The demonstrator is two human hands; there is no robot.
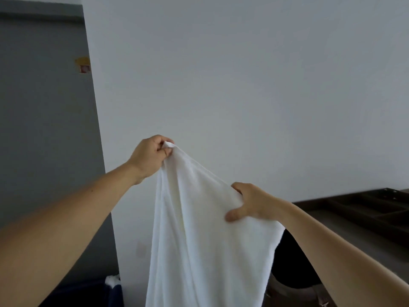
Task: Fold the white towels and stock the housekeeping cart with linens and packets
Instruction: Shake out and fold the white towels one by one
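Up before the wall, the left hand [152, 155] pinches a corner of the white towel [199, 229]; the right hand [250, 203] has its grip clenched on the edge, probably to spread it for folding.

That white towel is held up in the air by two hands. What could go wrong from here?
The left hand pinches only a small corner of the white towel, so it might slip free and the towel drop. The right hand grips the edge lower down, and the cloth hangs in bunched folds, so a fold started now could come out crooked.

Tray [374, 209] right of towel [199, 229]
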